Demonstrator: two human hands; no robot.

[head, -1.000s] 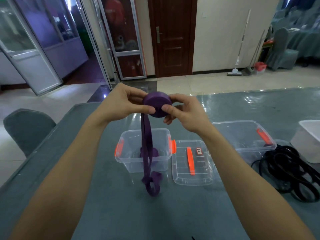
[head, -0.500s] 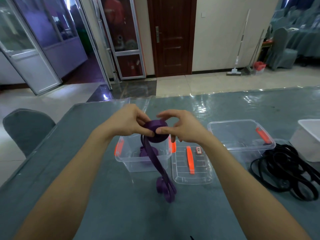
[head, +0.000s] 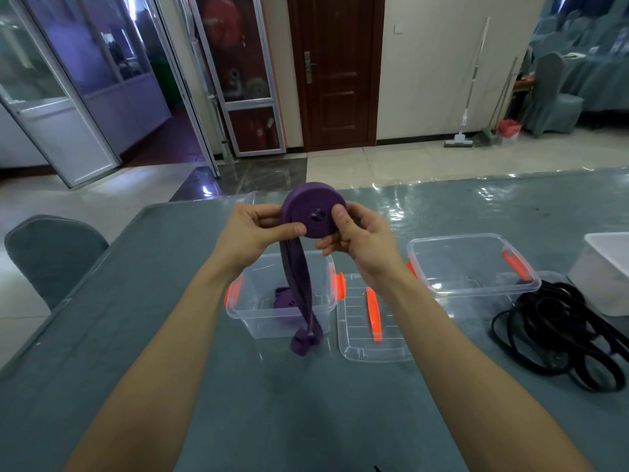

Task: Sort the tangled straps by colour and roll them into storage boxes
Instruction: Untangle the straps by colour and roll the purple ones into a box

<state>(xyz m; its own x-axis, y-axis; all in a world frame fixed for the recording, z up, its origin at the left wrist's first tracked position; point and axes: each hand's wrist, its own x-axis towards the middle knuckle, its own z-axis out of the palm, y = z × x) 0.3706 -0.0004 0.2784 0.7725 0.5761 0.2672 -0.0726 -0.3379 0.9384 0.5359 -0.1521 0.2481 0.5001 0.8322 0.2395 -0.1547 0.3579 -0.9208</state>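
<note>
A purple strap roll [head: 313, 209] is held in the air above the table, its flat side facing me. My left hand [head: 253, 233] pinches its left edge with thumb and fingers. My right hand [head: 357, 233] grips its right edge, thumb on the face. The strap's loose tail [head: 301, 294] hangs down in front of a clear box with orange latches [head: 252, 311], ending in a small fold on the table. Inside that box lies another rolled purple strap [head: 284, 301]. A pile of tangled black straps [head: 565, 335] lies at the right.
A clear lid with an orange handle [head: 371, 321] lies beside the box. A second clear box [head: 473, 264] stands at the right, a white container [head: 609, 270] beyond it. A grey chair [head: 51, 253] stands at the table's left edge.
Both hands have raised the roll back up after dipping toward the box. The roll has turned its flat face toward me, and the hanging tail is shorter.
</note>
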